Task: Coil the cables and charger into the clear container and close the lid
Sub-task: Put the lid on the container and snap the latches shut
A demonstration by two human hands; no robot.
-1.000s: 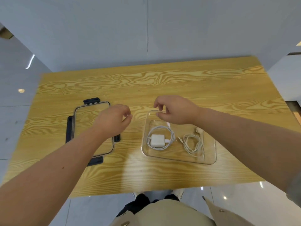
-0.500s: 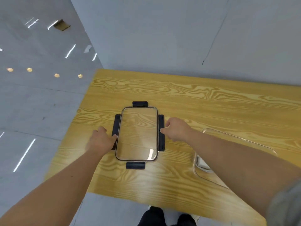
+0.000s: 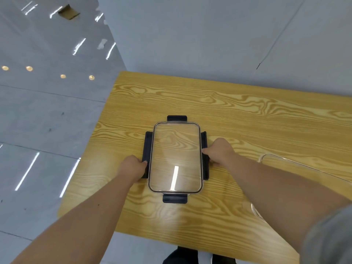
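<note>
The left hand (image 3: 133, 168) and right hand (image 3: 219, 152), merely alongside half a second ago, now curl their fingers on the long sides of the lid (image 3: 176, 149). It lies flat mid-frame on the table (image 3: 247, 115), long axis running top to bottom. The clear container (image 3: 297, 163) shows only rim at right, its contents hidden.

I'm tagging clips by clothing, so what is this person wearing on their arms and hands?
The left hand and right hand are bare: no gloves, rings or watch show. The left forearm is uncovered to the frame edge. The right forearm is bare too, with a grey sleeve starting higher up that arm.
</note>
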